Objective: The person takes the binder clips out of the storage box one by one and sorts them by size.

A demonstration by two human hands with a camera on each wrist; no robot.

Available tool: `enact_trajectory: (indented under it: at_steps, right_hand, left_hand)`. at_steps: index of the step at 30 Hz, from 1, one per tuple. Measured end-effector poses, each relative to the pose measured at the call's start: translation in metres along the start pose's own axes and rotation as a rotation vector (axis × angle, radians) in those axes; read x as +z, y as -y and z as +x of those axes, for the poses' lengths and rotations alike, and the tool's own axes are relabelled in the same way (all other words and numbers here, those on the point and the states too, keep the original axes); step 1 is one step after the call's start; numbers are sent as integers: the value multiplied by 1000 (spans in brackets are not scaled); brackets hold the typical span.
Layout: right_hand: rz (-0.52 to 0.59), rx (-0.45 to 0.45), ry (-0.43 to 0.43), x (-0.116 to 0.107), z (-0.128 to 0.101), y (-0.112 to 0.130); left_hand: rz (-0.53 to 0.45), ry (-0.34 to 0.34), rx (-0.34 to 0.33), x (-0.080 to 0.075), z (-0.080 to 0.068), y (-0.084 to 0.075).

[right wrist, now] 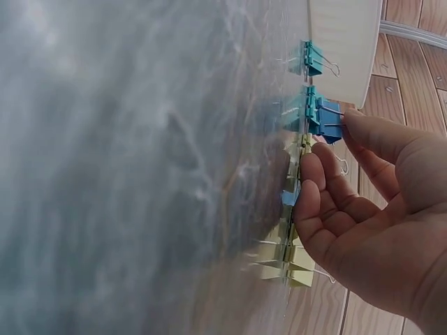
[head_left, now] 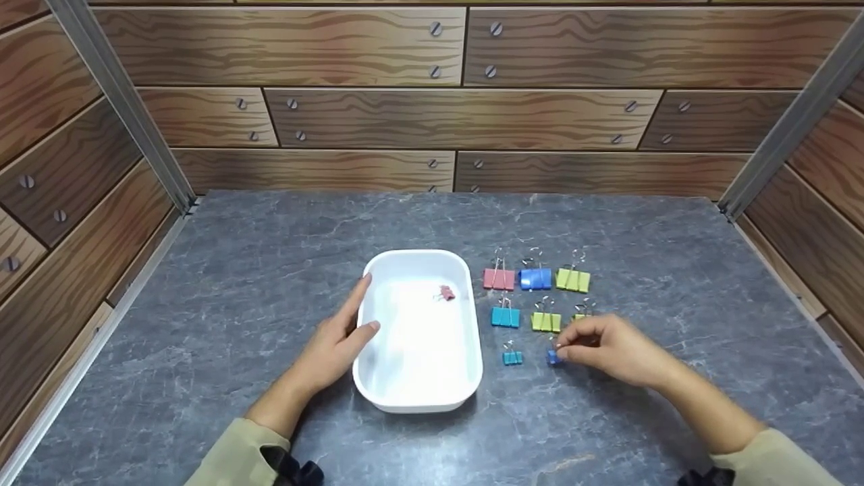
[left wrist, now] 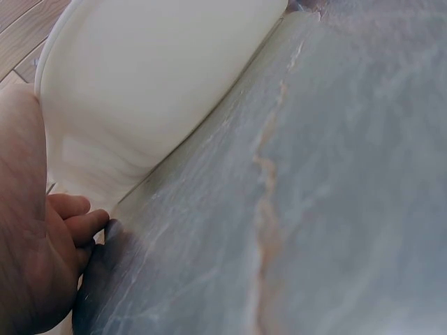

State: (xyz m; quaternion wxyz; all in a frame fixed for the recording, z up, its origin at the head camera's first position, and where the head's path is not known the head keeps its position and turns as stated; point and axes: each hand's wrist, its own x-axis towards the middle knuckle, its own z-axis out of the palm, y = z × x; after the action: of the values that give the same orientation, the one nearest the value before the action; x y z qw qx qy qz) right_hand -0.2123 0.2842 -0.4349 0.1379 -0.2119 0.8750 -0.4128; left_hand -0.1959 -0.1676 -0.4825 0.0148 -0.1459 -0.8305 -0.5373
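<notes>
1. Wood-patterned panels studded with screw heads wall in a grey marbled desk (head_left: 270,283) on three sides.
2. On the desk, a white oval plastic tray (head_left: 466,378) sits against the left hand (head_left: 334,347). That hand lies spread along the tray's near-left wall, fingers straight and thumb at the rim, steadying it and curling round nothing.
3. Inside the tray, off toward its far right corner from the left hand, lies one small pink binder clip (head_left: 446,293). Judged from this, one clip is in and the sorting has barely begun.
4. The right hand (head_left: 617,351) rests on the desk just right of the tray, its fingertips pinching a small dark-blue binder clip (head_left: 553,358); the right wrist view shows the clip caught between thumb and forefinger, apparently just off the surface.
5. Just left of that hand stands a small teal clip (head_left: 512,357).
6. Beyond the right hand's fingers sit a medium teal clip (head_left: 505,316), a medium lime clip (head_left: 545,321) and a small lime clip (head_left: 582,312) partly hidden by the knuckles.
7. Farthest from the hand stand three large clips: pink (head_left: 499,278), blue (head_left: 535,278), lime (head_left: 573,279).
8. By my count eight clips remain outside the tray, including the pinched one.
</notes>
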Motion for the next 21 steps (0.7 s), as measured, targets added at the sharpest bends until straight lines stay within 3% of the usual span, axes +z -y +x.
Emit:
enact_trajectory:
  at_steps: [21]
  right_hand:
    - [-23, 12, 15, 1, 1, -1]
  left_hand:
    - [-15, 7, 12, 0, -1, 1]
